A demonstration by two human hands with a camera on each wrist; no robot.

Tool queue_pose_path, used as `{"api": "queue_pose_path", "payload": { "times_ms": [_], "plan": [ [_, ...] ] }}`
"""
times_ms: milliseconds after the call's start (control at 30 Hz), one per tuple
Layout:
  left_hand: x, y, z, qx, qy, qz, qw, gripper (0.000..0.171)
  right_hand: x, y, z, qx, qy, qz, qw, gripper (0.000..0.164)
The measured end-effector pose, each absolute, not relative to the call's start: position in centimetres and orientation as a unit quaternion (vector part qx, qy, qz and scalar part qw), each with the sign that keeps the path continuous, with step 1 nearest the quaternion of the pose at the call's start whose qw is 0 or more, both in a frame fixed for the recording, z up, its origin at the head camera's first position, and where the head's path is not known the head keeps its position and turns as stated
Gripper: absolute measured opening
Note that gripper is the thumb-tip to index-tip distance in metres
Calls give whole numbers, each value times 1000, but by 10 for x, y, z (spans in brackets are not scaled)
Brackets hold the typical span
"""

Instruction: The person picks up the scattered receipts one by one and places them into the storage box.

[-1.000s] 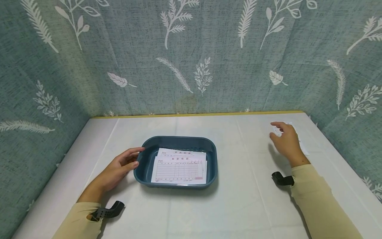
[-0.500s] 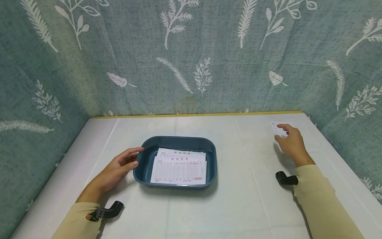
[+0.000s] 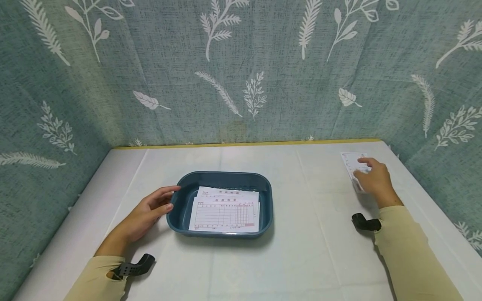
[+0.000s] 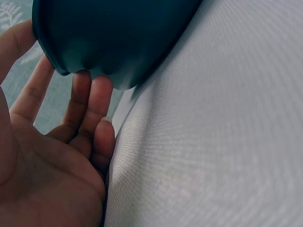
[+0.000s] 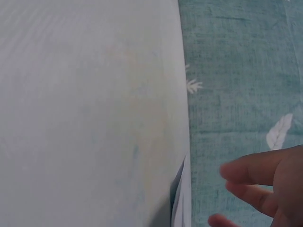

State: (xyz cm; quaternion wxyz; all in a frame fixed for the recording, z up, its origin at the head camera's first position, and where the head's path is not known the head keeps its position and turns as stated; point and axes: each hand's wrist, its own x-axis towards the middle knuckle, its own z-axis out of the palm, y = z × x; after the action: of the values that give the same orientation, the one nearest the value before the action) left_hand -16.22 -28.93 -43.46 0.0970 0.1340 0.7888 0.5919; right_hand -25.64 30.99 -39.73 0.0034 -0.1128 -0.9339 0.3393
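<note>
A dark blue basin (image 3: 218, 235) stands left of the table's middle, with several printed receipt slips (image 3: 225, 215) lying in it. My left hand (image 3: 144, 215) is at its left end, fingertips against the rim and outer wall. In the left wrist view, fingers (image 4: 102, 97) reach the underside of the basin (image 4: 113, 42). At the far right, my right hand (image 3: 376, 179) hovers over more paper slips (image 3: 349, 161), thumb and fingers apart with nothing between them. The right wrist view shows the slips (image 5: 180, 208) edge-on, one lifted at its corner.
A white cloth (image 3: 301, 259) covers the table. Behind it and at both sides hang green leaf-print curtains (image 3: 169, 125), with a yellow strip (image 3: 263, 144) along the back edge. A black wrist mount (image 3: 139, 266) sits on each forearm.
My right hand has moved to the right and slightly down, uncovering more of the printed slips beneath it. The left hand has stayed at the basin.
</note>
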Motion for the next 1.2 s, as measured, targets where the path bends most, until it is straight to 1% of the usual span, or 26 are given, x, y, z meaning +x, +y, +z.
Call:
{"api": "queue_pose_path", "payload": {
  "times_ms": [167, 267, 600, 733, 933, 1200],
  "plan": [
    [-162, -289, -434, 134, 787, 594, 98, 50, -258, 317, -400, -109, -944, 309, -39, 63],
    [-162, -290, -434, 135, 788, 593, 95, 50, -259, 320, -402, -107, -949, 292, -53, 66],
    [-163, -291, -436, 137, 789, 591, 93, 50, -259, 322, -406, -99, -962, 248, -48, 69],
    [-163, -291, -436, 136, 789, 591, 94, 51, -258, 321, -406, -108, -961, 249, -50, 72],
    [-162, -291, -436, 138, 788, 593, 93, 51, -257, 319, -405, -108, -960, 254, -37, 78],
    [-163, -290, -436, 135, 787, 595, 96, 50, -257, 320, -404, -103, -953, 282, -44, 86]
  ]
}}
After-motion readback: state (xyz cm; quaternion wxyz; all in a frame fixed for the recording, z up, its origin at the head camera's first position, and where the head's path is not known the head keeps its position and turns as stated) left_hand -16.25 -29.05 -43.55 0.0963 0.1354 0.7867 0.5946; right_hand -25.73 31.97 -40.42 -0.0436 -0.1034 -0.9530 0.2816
